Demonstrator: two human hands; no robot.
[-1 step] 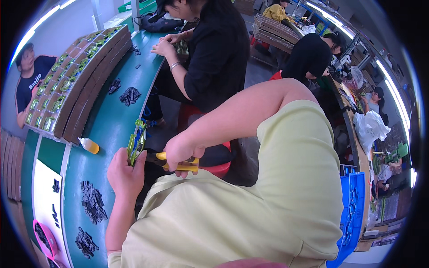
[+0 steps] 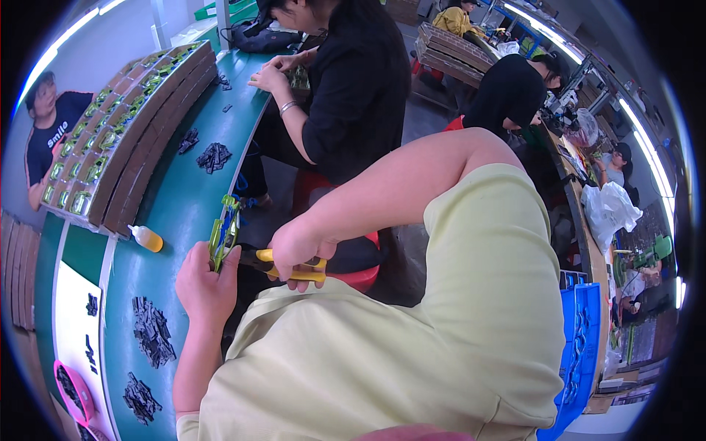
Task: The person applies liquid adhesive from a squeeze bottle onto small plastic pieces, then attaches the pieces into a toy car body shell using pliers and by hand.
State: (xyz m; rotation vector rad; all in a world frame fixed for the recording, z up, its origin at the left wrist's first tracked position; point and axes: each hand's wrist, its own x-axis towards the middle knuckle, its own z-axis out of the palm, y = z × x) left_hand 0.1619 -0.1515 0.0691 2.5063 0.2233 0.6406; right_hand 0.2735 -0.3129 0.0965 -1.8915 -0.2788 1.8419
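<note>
My left hand (image 2: 204, 285) pinches a bright green plastic part (image 2: 216, 237) between thumb and fingers. The part points up and has some blue and dark bits on it. It is held over the near edge of the green-topped bench (image 2: 184, 220). In my right hand (image 2: 298, 246) are pliers with yellow handles (image 2: 312, 276), the fingers wrapped round the grips. Their dark jaws point left, close to the green part and my left thumb; I cannot tell whether they touch it. Two heaps of small black pieces (image 2: 153, 332) lie left of my left forearm.
A small bottle of yellow liquid (image 2: 148, 239) lies on the bench near stacked trays of green parts (image 2: 136, 147). More black pieces (image 2: 214, 157) lie farther along. A pink container (image 2: 82, 389) is at lower left. A co-worker in black (image 2: 360, 88) sits beyond; blue bins (image 2: 581, 331) stand right.
</note>
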